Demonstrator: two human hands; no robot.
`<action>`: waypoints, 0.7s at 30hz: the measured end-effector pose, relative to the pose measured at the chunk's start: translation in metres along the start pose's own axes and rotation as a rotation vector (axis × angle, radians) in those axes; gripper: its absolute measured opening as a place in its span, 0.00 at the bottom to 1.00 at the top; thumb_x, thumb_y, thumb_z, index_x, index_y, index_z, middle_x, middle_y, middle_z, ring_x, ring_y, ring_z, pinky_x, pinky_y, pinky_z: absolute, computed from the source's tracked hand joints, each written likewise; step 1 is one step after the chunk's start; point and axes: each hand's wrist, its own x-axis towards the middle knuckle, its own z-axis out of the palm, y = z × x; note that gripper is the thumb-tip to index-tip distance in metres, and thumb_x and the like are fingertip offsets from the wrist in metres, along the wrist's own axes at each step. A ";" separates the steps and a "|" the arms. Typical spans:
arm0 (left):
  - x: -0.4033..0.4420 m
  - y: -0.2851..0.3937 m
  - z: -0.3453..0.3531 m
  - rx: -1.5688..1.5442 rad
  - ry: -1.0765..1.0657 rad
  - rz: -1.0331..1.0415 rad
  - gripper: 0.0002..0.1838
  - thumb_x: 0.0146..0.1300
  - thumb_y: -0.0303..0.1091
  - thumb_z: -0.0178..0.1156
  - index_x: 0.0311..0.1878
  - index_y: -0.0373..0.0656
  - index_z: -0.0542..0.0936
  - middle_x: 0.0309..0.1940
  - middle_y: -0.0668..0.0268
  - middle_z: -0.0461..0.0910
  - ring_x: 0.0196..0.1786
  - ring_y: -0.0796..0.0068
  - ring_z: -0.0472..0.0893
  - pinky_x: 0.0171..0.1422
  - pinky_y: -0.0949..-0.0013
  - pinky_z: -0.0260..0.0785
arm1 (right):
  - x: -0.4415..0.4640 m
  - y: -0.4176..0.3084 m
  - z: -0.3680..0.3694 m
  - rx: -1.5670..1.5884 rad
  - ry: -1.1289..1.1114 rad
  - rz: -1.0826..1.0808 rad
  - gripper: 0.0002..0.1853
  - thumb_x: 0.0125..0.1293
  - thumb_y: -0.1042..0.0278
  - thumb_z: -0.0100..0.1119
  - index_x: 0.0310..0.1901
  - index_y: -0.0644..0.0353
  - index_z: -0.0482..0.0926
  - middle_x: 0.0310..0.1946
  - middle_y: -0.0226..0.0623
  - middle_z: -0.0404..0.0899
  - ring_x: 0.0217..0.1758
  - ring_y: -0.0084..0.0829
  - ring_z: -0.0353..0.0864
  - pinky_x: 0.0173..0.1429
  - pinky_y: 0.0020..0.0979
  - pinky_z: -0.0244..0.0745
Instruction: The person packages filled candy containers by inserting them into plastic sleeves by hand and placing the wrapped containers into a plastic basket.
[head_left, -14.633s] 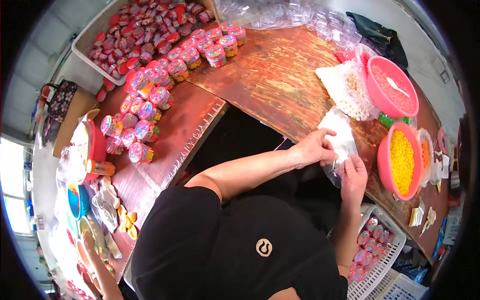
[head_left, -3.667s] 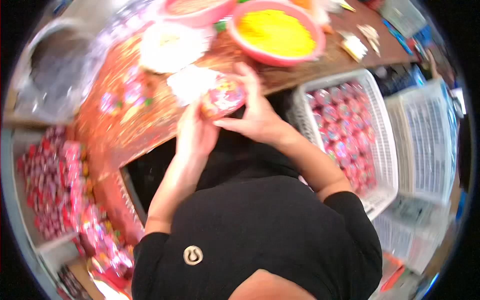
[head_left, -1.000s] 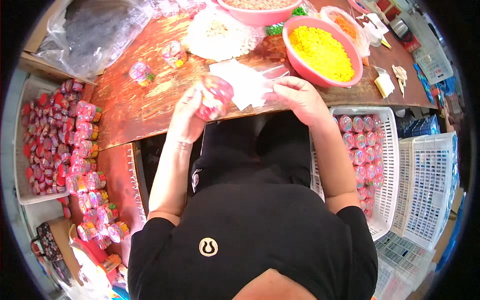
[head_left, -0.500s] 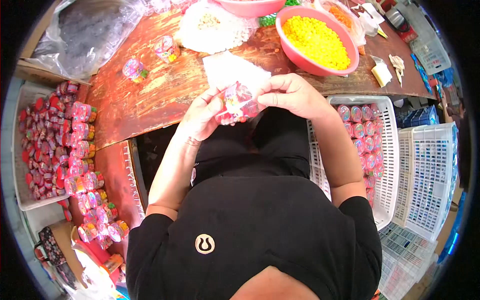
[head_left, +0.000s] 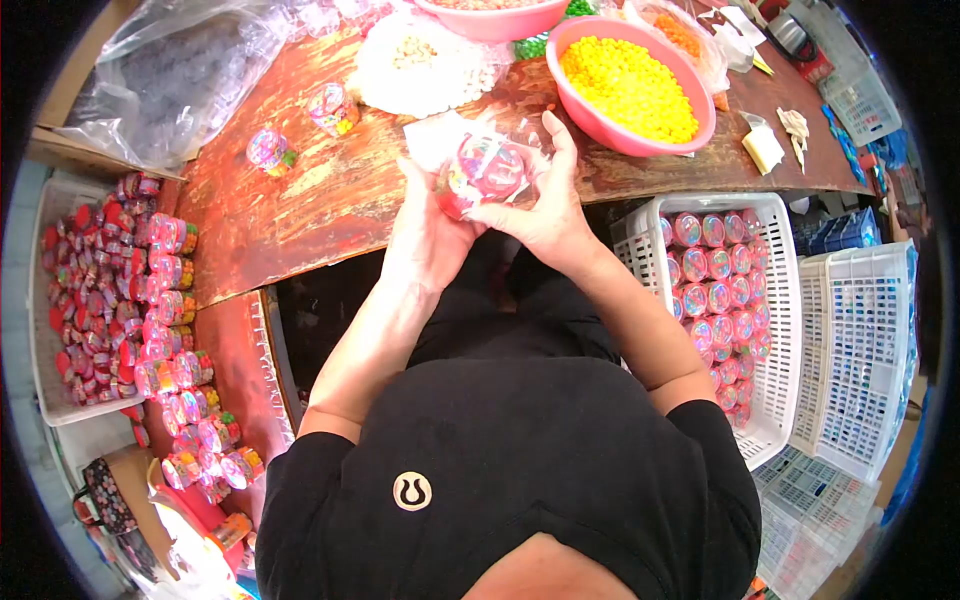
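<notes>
Between my two hands, over the front edge of the wooden table [head_left: 330, 220], is a round pink jar [head_left: 490, 172] wrapped in clear plastic film. My left hand [head_left: 430, 235] cups it from the left and below. From the right, my right hand [head_left: 552, 210] grips it, thumb at the lower side and fingers at the upper side. A stack of thin white sheets or bags [head_left: 432, 138] lies just behind the jar, partly covered by it. Two small jars with colourful lids, one [head_left: 268, 149] and another [head_left: 333, 108], stand farther left on the table.
A pink bowl of yellow pieces [head_left: 630, 85] and a white bag of pale pieces [head_left: 420, 65] are at the back. At the right stands a white basket of jars [head_left: 785, 330]. Rows of jars [head_left: 170, 310] and a bin of red-lidded jars [head_left: 75, 400] are at left.
The jar was uncovered in my left hand while my right hand was at the clear film; film now surrounds the jar. My right hand has closed in on the jar's right side.
</notes>
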 end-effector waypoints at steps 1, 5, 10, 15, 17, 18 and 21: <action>0.000 0.000 0.001 -0.004 0.034 -0.020 0.30 0.65 0.54 0.51 0.63 0.44 0.64 0.58 0.64 0.70 0.60 0.66 0.70 0.63 0.56 0.64 | -0.001 0.002 0.003 0.001 0.002 0.000 0.58 0.44 0.73 0.75 0.68 0.62 0.38 0.62 0.50 0.57 0.66 0.37 0.60 0.69 0.40 0.57; 0.001 -0.006 0.007 -0.047 0.187 0.058 0.21 0.72 0.41 0.42 0.61 0.36 0.64 0.57 0.58 0.70 0.59 0.63 0.71 0.65 0.56 0.63 | -0.005 0.025 0.000 -0.166 0.031 -0.102 0.57 0.43 0.70 0.76 0.67 0.65 0.40 0.62 0.50 0.58 0.65 0.37 0.61 0.68 0.38 0.59; 0.008 -0.016 -0.003 -0.057 0.214 0.032 0.18 0.71 0.33 0.39 0.59 0.32 0.65 0.54 0.55 0.72 0.57 0.61 0.73 0.63 0.56 0.65 | -0.007 0.027 -0.017 -0.664 0.009 -0.090 0.59 0.40 0.62 0.78 0.67 0.67 0.44 0.63 0.49 0.58 0.67 0.38 0.60 0.68 0.37 0.59; 0.010 -0.025 0.008 0.041 0.112 0.010 0.19 0.71 0.37 0.42 0.57 0.34 0.68 0.55 0.56 0.73 0.57 0.62 0.73 0.62 0.56 0.66 | -0.014 0.001 -0.029 -0.499 0.079 -0.158 0.61 0.41 0.60 0.78 0.69 0.66 0.41 0.61 0.51 0.59 0.66 0.39 0.61 0.69 0.37 0.58; 0.014 -0.040 0.013 0.144 0.072 -0.033 0.21 0.71 0.41 0.43 0.60 0.35 0.67 0.55 0.58 0.73 0.56 0.62 0.74 0.60 0.55 0.68 | -0.022 -0.012 -0.043 -0.608 0.075 -0.135 0.61 0.41 0.61 0.78 0.69 0.64 0.41 0.60 0.52 0.61 0.65 0.38 0.62 0.68 0.37 0.59; 0.010 -0.040 0.023 0.178 0.030 -0.159 0.20 0.70 0.39 0.45 0.60 0.37 0.67 0.56 0.58 0.72 0.56 0.63 0.74 0.60 0.57 0.68 | -0.034 -0.022 -0.050 -0.576 0.111 -0.060 0.60 0.43 0.63 0.77 0.69 0.62 0.40 0.60 0.51 0.61 0.64 0.38 0.63 0.68 0.37 0.59; 0.016 -0.027 0.002 0.745 -0.013 -0.018 0.21 0.68 0.32 0.51 0.63 0.38 0.66 0.59 0.57 0.71 0.58 0.63 0.73 0.61 0.60 0.67 | -0.080 -0.038 -0.101 -0.469 0.344 -0.113 0.57 0.44 0.68 0.76 0.69 0.61 0.42 0.57 0.46 0.65 0.62 0.35 0.66 0.67 0.37 0.61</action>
